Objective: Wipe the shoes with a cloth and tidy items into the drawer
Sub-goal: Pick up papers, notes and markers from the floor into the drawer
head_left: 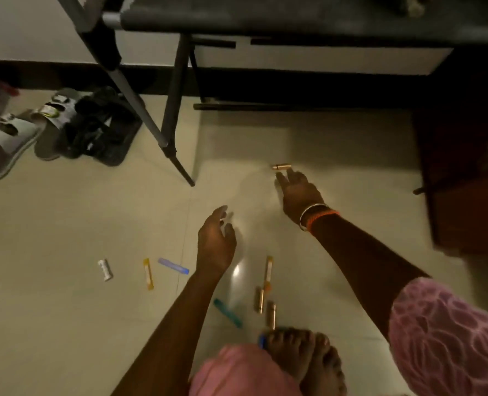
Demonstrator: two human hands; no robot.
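Pale tiled floor (65, 310), dimly lit; white wall (31, 38) with dark skirting; dark metal-framed table (265, 21); brown wooden cabinet (471, 195) at right.

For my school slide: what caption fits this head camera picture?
Right hand reaches for a gold tube on the floor; left hand hovers open.

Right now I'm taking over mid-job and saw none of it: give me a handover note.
Right hand: open, fingertips just short of the gold tube on the floor, not gripping it.
Left hand: open, holds nothing.
Scattered on the floor: white tube, yellow stick, blue stick, teal stick, more gold tubes.
Shoes sit far left; no cloth visible.
Done: cannot tell.
Left: gather the items into the drawer.
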